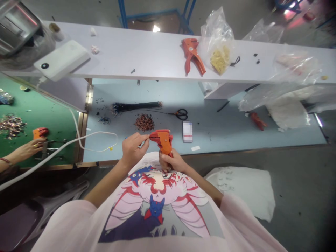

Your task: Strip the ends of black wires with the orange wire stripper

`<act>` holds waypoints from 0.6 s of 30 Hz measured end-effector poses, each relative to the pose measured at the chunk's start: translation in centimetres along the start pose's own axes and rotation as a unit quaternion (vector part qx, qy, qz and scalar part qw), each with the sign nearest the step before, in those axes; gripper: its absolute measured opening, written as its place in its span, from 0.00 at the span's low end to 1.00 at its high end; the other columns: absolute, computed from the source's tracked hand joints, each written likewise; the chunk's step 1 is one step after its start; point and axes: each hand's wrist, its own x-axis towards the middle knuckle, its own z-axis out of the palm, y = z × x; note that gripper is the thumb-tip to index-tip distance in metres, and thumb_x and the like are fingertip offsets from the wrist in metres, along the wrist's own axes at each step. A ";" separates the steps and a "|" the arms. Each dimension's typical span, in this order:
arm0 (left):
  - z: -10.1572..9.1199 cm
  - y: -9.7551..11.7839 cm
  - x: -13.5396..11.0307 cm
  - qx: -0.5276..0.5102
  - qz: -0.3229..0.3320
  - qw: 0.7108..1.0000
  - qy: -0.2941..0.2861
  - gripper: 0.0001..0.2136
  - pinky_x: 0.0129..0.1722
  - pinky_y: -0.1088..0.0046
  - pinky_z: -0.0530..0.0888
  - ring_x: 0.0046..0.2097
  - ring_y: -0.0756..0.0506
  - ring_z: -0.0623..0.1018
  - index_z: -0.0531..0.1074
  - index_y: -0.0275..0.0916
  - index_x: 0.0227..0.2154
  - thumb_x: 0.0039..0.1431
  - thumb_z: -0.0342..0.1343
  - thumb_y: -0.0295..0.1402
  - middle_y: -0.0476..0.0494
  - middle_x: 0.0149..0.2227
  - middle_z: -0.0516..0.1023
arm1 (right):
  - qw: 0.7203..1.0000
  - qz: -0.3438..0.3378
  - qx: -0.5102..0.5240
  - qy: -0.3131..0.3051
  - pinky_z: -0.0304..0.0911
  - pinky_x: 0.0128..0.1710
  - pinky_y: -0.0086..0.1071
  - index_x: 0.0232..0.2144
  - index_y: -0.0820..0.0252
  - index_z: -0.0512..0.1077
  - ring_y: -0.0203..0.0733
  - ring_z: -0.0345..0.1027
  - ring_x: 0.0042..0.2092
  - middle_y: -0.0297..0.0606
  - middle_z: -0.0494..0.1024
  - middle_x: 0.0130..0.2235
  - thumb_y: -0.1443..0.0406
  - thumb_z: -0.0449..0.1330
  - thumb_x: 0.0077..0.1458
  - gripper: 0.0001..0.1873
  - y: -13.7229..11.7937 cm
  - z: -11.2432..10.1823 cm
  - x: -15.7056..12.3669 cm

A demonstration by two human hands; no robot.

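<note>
Shirt (183,243), pale pink. Short sleeves (78,213), same pink, plain. Front print (123,229), large: pink wing shapes edged red, red-lashed eyes, small blue figure with pointed ears, ground of grey and dark navy. Forearms, bare. Fingers (138,140), ungloved.

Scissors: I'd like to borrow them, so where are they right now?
In the head view, the scissors lie on the blue tabletop, right of the dark wire bundle, beyond the phone and the orange hand tool in the right hand.
</note>
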 end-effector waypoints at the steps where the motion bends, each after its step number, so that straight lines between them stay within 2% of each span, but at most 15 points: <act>1: -0.1 0.0 0.0 -0.002 -0.004 1.000 0.003 0.05 0.25 0.77 0.62 0.23 0.53 0.65 0.75 0.37 0.30 0.55 0.54 0.29 0.51 0.20 0.68 | 1.000 -0.004 0.006 -0.010 0.59 0.20 0.28 0.29 0.62 0.63 0.32 0.60 0.18 0.28 0.65 0.17 0.55 0.59 0.53 0.16 -0.2 0.1 0.0; 3: -0.3 -0.2 -0.1 -0.006 -0.015 1.000 0.013 0.05 0.26 0.77 0.62 0.23 0.53 0.65 0.75 0.37 0.30 0.55 0.54 0.29 0.51 0.20 0.68 | 0.999 -0.006 0.018 -0.026 0.63 0.26 0.30 0.35 0.63 0.65 0.36 0.66 0.26 0.34 0.70 0.25 0.54 0.61 0.51 0.19 -0.7 0.2 0.1; 5: -0.5 -0.4 -0.3 -0.010 -0.026 0.999 0.025 0.05 0.27 0.77 0.63 0.24 0.53 0.66 0.74 0.37 0.31 0.55 0.54 0.28 0.50 0.21 0.68 | 0.999 -0.005 0.027 -0.033 0.65 0.31 0.32 0.38 0.64 0.65 0.38 0.68 0.31 0.37 0.71 0.31 0.55 0.63 0.49 0.21 -1.3 0.1 0.0; 10: -1.3 -0.9 -0.5 -0.011 -0.034 0.999 0.038 0.05 0.28 0.77 0.65 0.25 0.53 0.67 0.74 0.37 0.32 0.54 0.53 0.28 0.50 0.22 0.71 | 0.999 -0.008 0.022 -0.032 0.66 0.34 0.35 0.41 0.63 0.64 0.39 0.68 0.34 0.38 0.70 0.33 0.56 0.63 0.49 0.21 -1.7 -0.2 0.1; 14: -1.5 -0.9 -0.8 -0.012 0.003 0.999 0.036 0.05 0.29 0.76 0.66 0.26 0.52 0.69 0.74 0.38 0.31 0.53 0.55 0.26 0.49 0.24 0.74 | 0.996 -0.049 -0.023 0.065 0.66 0.33 0.35 0.38 0.60 0.64 0.38 0.67 0.32 0.37 0.70 0.34 0.59 0.65 0.46 0.20 -1.8 0.2 1.2; 16: -1.4 -0.8 -1.0 -0.008 0.033 0.999 0.038 0.04 0.31 0.75 0.68 0.28 0.51 0.71 0.74 0.38 0.30 0.52 0.56 0.26 0.48 0.25 0.76 | 0.986 -0.083 -0.075 0.124 0.65 0.33 0.35 0.36 0.60 0.64 0.37 0.66 0.32 0.36 0.70 0.34 0.60 0.66 0.44 0.19 -2.1 0.7 1.8; 18: -1.2 -0.7 -1.2 0.009 0.062 0.997 0.042 0.04 0.32 0.74 0.68 0.29 0.50 0.72 0.75 0.38 0.30 0.50 0.57 0.25 0.47 0.26 0.76 | 0.969 -0.123 -0.146 0.157 0.64 0.35 0.34 0.34 0.60 0.65 0.37 0.65 0.32 0.36 0.69 0.33 0.61 0.65 0.45 0.15 -2.6 1.2 2.3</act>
